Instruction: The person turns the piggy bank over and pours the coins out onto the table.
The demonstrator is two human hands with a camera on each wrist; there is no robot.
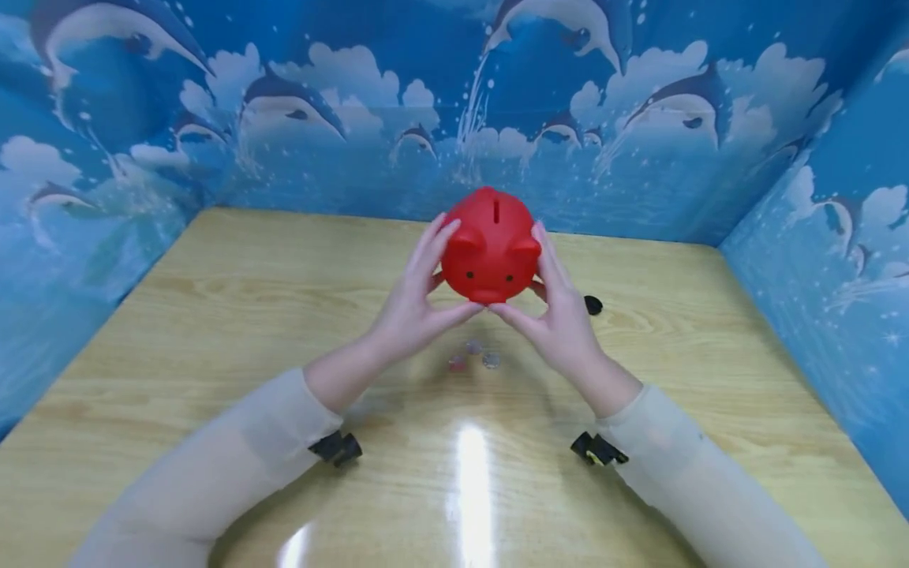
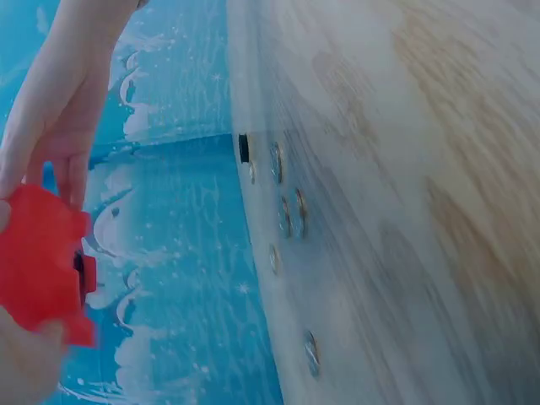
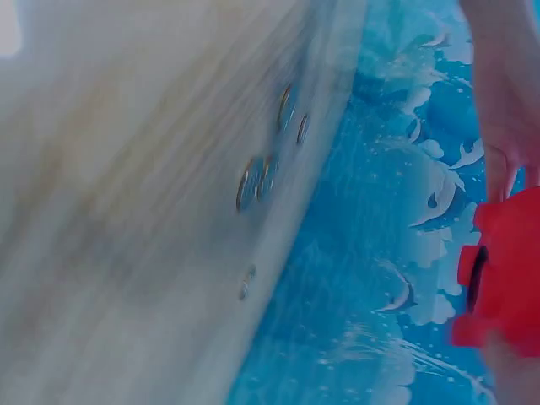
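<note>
A red piggy bank (image 1: 491, 248) is held up above the table, its face toward me and its coin slot on top. My left hand (image 1: 408, 304) grips one side of it, fingers along the flank and thumb under the snout. On the opposite side my right hand (image 1: 561, 315) grips it the same way, and the thumbs meet below. The wrist views show a dark round spot (image 3: 477, 278) on the bank's underside between its feet. Under the raised bank lie several coins (image 1: 491, 360) on the tabletop, also seen as thin discs (image 2: 301, 213) in the left wrist view.
A small black disc (image 1: 592, 305) lies on the wooden table (image 1: 284, 260) beyond the right hand. Blue curtains (image 1: 440, 173) printed with dolphins enclose the back and sides. Small black devices (image 1: 337, 448) hang at both wrists. Light glares off the near tabletop.
</note>
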